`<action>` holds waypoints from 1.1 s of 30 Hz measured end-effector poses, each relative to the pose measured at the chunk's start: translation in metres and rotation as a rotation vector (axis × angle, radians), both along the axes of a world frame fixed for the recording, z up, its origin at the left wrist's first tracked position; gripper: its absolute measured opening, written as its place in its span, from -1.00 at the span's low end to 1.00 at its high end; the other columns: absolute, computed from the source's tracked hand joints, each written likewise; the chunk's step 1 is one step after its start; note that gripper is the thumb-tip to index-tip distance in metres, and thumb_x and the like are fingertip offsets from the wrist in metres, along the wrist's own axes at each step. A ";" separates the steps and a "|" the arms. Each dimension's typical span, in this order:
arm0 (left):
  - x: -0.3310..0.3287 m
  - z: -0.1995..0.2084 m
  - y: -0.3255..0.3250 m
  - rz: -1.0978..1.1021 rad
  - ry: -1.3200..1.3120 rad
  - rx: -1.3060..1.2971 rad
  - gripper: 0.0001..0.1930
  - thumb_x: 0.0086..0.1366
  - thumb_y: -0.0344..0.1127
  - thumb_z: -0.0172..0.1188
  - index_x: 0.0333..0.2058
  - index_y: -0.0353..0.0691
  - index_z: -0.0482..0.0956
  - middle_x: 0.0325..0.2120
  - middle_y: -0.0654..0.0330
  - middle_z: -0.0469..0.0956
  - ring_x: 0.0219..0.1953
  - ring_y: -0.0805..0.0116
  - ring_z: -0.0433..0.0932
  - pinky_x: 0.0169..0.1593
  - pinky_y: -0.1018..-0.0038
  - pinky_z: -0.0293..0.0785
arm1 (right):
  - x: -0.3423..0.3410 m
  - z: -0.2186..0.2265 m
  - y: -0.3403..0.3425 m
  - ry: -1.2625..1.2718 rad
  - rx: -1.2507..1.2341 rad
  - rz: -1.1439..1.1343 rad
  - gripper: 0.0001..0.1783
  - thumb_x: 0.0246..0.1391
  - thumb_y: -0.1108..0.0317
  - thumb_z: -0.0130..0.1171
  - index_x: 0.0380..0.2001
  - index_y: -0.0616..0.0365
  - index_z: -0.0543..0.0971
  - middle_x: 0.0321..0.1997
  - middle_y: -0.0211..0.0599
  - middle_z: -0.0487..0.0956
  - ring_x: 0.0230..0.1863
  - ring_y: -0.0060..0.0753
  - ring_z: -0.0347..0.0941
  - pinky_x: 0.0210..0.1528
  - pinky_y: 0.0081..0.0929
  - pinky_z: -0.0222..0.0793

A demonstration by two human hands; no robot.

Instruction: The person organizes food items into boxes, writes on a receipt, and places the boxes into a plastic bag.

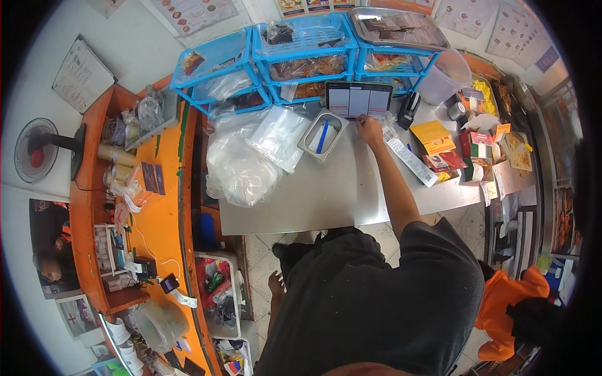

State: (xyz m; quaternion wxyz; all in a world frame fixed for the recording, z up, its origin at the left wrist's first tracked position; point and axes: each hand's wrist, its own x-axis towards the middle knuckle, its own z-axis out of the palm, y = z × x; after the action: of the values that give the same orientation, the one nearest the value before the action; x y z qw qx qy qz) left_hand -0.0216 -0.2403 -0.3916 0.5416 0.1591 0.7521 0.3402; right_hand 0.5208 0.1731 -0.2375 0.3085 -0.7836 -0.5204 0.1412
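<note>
My right hand [370, 130] reaches across the metal table to the lower edge of a tablet [359, 100] with a lit screen. Its fingers are bent in, the fingertips at or just in front of the screen; I see nothing held in them. My left hand [276, 284] hangs low beside my body, away from the table, its fingers somewhat apart and holding nothing. Left of the tablet sits a small metal tray [305, 141] with a blue stick-like item [323, 137] in it. A black stapler-like device [409, 111] stands to the tablet's right.
Blue tiered baskets [305, 50] with bagged food line the back. Clear plastic bags [241, 164] cover the table's left. Receipts [412, 163] and open food boxes [481, 150] fill its right. An orange counter [160, 216] runs along the left; a person in orange [509, 307] is at lower right.
</note>
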 end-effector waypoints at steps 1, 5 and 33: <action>-0.014 -0.024 -0.014 0.018 0.010 0.012 -0.61 0.31 -0.26 0.03 0.10 -0.15 0.45 -0.16 0.14 0.60 -0.41 0.39 0.52 -0.34 0.42 0.47 | -0.005 0.002 0.009 0.010 0.020 0.039 -0.77 0.04 0.27 0.15 -0.27 0.07 0.69 -0.30 -0.02 0.67 -0.22 0.07 0.62 -0.10 -0.14 0.51; 0.006 -0.035 -0.020 -0.203 0.318 0.069 -0.71 0.42 -0.29 0.02 0.02 -0.21 0.56 -0.22 0.16 0.62 -0.22 0.34 0.61 -0.07 0.39 0.52 | 0.004 -0.005 0.028 0.004 0.123 0.069 -0.79 0.04 0.31 0.17 -0.26 0.06 0.68 -0.35 -0.05 0.67 -0.26 0.01 0.62 -0.16 -0.17 0.52; -0.093 0.052 0.065 0.202 0.057 0.080 -0.73 0.43 -0.27 -0.01 0.04 -0.13 0.50 -0.30 0.09 0.60 -0.31 0.32 0.60 -0.25 0.35 0.53 | -0.142 -0.055 -0.054 0.531 0.304 -0.410 -0.37 0.12 0.34 0.16 0.23 0.23 0.23 -0.21 -0.18 0.51 -0.28 -0.43 0.55 -0.38 -0.48 0.51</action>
State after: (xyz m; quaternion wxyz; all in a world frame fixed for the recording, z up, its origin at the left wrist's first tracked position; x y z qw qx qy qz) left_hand -0.1149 -0.1757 -0.3394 0.4760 0.1140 0.7652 0.4181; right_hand 0.3789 0.1190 -0.2922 0.5676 -0.7528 -0.2694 0.1962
